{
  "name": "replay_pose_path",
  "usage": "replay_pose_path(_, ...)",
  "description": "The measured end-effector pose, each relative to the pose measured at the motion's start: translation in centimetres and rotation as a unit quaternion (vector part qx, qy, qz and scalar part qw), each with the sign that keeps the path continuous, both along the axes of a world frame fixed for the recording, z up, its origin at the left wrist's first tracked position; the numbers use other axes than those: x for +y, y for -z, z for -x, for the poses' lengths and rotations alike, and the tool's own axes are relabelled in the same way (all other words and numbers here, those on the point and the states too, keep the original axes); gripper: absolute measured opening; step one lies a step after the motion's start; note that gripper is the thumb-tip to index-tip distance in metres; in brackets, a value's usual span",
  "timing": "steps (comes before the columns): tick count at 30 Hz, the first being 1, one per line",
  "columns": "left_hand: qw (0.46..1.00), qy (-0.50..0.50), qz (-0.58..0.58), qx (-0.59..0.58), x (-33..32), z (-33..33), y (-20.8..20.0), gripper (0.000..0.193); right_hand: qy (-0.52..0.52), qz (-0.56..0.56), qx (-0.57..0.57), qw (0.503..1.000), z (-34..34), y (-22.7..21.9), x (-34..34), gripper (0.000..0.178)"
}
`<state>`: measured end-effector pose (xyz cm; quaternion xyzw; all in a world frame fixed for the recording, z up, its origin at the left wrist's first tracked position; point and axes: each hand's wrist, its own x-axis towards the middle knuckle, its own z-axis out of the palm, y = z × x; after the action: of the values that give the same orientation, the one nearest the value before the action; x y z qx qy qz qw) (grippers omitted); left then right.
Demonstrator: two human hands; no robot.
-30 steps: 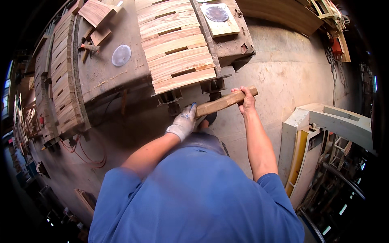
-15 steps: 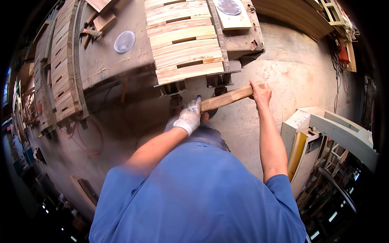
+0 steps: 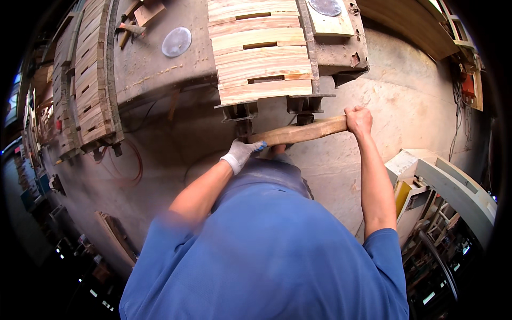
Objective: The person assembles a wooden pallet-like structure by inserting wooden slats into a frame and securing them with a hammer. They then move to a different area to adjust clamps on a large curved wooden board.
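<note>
A wooden board (image 3: 301, 132) spans the gap between my hands in front of my waist, roughly level and a little higher at its right end. My left hand (image 3: 245, 151), in a white glove with blue-grey fingertips, is closed on its left end. Bare, my right hand (image 3: 359, 120) grips the other end with the fingers wrapped over it. Just beyond the board, a stack of pale wooden slats (image 3: 265, 65) with dark slots lies on metal rails (image 3: 239, 111); the board's far edge lies close to the rail ends.
To the left of the slats, a hammer (image 3: 131, 29) and a round translucent disc (image 3: 176, 41) lie on a dusty bench (image 3: 144, 63). A second slat row (image 3: 92, 80) stands farther left. Right of me is a pale machine frame (image 3: 453, 186). A red hose (image 3: 140, 162) lies on the floor.
The board has turned nearer to level and shifted slightly right. My left hand has moved left and down along with its end; both hands keep their grip.
</note>
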<state>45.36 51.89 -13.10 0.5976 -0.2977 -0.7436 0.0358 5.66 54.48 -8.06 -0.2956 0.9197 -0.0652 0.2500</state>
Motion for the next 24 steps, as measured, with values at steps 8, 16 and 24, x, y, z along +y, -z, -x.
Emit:
replay_pose_path(8,0.998,-0.047,0.028,0.032,0.0,-0.7,-5.7,0.032,0.091,0.063,-0.144,0.983,1.3,5.8,0.6,0.023)
replay_pose_path(16,0.981,0.065,0.171,-0.059,0.7,0.8,-11.7,0.04,0.156,0.121,-0.265,0.944,1.0,12.6,1.5,0.015)
replay_pose_path(24,0.961,0.013,0.266,-0.07,-0.8,0.3,-9.0,0.044,0.235,0.136,-0.287,0.919,0.5,12.4,3.5,0.018)
